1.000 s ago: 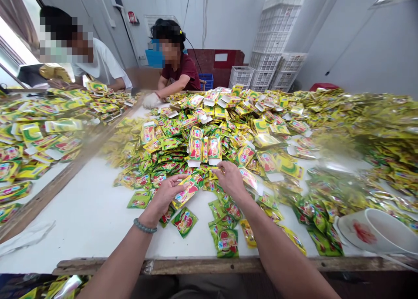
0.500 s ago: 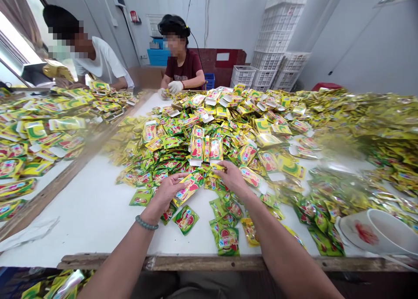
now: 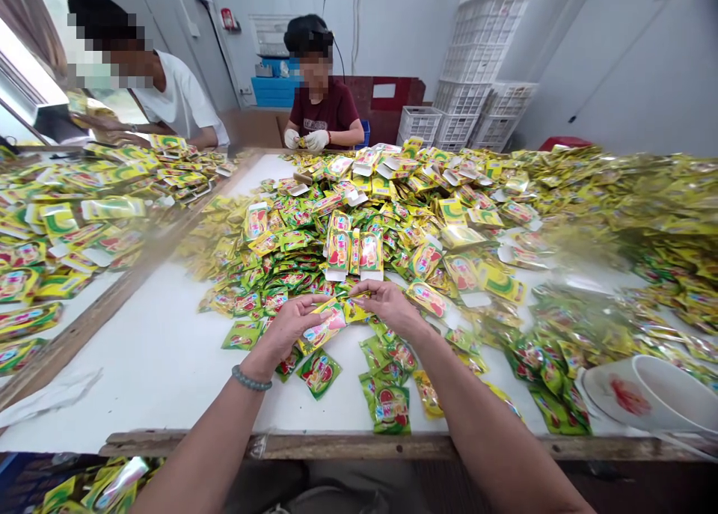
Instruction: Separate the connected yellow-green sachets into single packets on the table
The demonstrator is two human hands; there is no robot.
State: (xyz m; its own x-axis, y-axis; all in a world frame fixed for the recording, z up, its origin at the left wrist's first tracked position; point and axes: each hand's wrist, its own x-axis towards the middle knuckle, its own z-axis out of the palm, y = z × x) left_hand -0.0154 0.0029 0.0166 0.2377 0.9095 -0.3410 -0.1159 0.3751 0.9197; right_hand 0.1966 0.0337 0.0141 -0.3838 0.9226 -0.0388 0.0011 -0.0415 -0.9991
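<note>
My left hand (image 3: 287, 330), with a bead bracelet on the wrist, is closed on a small stack of yellow-green sachets (image 3: 324, 327) just above the white table (image 3: 151, 364). My right hand (image 3: 386, 304) pinches another yellow sachet (image 3: 355, 307) and holds it against the top of that stack. Both hands meet at the near edge of a big heap of the same sachets (image 3: 393, 222). A few loose green sachets (image 3: 387, 405) lie below my hands near the table's wooden front edge.
A white bowl with a red print (image 3: 651, 396) sits at the right front. Two other people (image 3: 322, 114) sit at the far side; one in white gloves handles sachets. White crates (image 3: 476, 72) are stacked behind. A second sachet-covered table (image 3: 56, 230) lies left.
My right hand has drawn back from the heap with a sachet and brought it leftward to the stack in my left hand. The gloved person across has pulled both hands together.
</note>
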